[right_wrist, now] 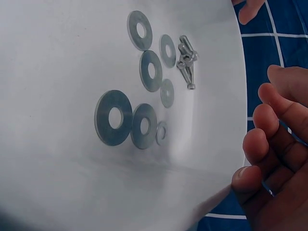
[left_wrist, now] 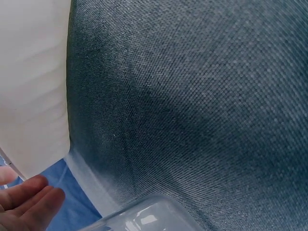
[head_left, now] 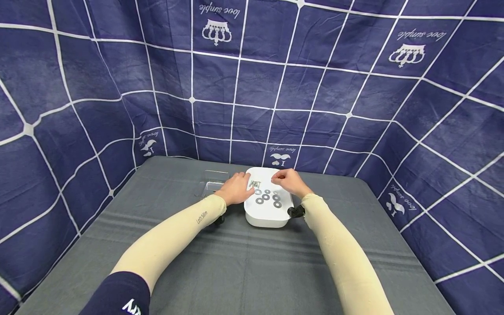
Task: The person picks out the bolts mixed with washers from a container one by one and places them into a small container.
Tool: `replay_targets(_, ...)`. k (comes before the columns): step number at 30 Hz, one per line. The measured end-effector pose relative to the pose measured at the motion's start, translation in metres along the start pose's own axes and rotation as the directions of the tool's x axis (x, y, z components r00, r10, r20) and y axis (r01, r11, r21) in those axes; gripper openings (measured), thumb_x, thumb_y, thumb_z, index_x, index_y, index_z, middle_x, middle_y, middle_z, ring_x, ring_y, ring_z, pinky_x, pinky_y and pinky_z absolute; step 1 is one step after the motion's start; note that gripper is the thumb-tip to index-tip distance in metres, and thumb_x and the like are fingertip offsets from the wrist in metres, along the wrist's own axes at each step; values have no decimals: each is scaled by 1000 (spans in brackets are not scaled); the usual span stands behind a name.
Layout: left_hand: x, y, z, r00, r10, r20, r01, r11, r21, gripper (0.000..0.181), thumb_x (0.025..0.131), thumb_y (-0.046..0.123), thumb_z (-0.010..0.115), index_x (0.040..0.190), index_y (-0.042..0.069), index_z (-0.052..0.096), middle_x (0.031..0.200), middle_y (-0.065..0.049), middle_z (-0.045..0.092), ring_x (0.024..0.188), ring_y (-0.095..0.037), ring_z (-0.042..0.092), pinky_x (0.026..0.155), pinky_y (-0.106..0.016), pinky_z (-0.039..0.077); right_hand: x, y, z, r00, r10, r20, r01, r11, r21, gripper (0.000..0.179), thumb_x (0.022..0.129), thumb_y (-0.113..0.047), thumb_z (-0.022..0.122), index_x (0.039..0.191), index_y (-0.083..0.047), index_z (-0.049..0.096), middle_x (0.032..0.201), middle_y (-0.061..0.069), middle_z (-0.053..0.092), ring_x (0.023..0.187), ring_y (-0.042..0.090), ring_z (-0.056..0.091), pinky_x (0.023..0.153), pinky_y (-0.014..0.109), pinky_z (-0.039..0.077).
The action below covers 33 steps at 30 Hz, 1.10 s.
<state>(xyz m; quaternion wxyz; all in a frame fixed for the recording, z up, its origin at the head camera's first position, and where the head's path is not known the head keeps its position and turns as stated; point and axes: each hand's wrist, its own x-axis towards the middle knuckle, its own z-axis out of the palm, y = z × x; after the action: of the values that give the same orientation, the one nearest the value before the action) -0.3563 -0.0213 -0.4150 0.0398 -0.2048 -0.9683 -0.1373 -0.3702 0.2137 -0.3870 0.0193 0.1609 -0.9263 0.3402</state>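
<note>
A white box (head_left: 269,222) with rounded corners stands on the table, its top flat and white. Several grey flat washers (right_wrist: 113,118) of different sizes lie on that top, with a small pile of metal screws (right_wrist: 187,60) beside them. My left hand (head_left: 235,189) rests at the box's left edge, its thumb over the top; in the left wrist view its fingertips (left_wrist: 39,192) are by a box corner. Above the far right part of the top is my right hand (head_left: 289,180), fingers bent and thumb close to the index finger. Whether anything small is between them is hidden.
Left of the box is a clear plastic container (head_left: 212,187), partly behind my left hand. The grey cloth-covered table (head_left: 244,267) spreads around the box. A blue curtain (head_left: 252,78) with white grid lines hangs behind and at both sides.
</note>
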Motion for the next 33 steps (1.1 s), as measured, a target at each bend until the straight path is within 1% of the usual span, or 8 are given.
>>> replay_targets(6,-1,-3,3,1000,-17,7,17,1000,-4,69,98,39,57,150,-3,38,142,-21,52,133,-35,49,112,-47,42,4,-4,6,1000,-1,0,1,1000,16,17,93,-19,70,102,-6,77,92,7,73,83,16,62,79,30,50)
replay_targets(12,-1,-6,4,999,-42,20,42,999,1,72,98,39,56,152,-3,34,144,-22,51,135,-36,48,112,-47,42,10,-12,14,1000,5,26,-7,999,47,17,93,-21,71,100,-8,78,91,6,72,83,17,61,79,31,49)
replay_targets(19,0,-4,4,998,-51,30,51,999,1,74,98,40,57,153,-3,32,143,-22,51,135,-37,47,111,-47,42,20,-12,27,999,24,26,-26,997,68,17,91,-20,72,100,-7,77,90,5,73,81,14,61,77,27,49)
replay_targets(23,0,-4,5,998,-51,30,51,999,-1,75,98,39,57,153,-4,31,144,-23,50,136,-37,46,112,-47,41,24,-14,36,1000,29,-7,-29,998,64,15,90,-18,74,98,-6,78,87,5,72,77,14,60,73,26,48)
replay_targets(26,1,-4,6,998,-52,25,52,999,6,75,98,39,58,153,-4,31,145,-23,50,136,-37,46,112,-47,41,26,-14,43,998,47,-43,-45,998,51,15,87,-18,75,96,-6,78,85,5,72,75,13,58,72,25,46)
replay_targets(33,3,-6,9,999,-49,16,48,999,17,75,98,40,57,153,-4,32,144,-23,50,135,-36,48,112,-46,41,30,-9,57,985,126,-115,-125,992,21,16,86,-17,76,94,-4,78,83,6,71,75,14,57,72,25,44)
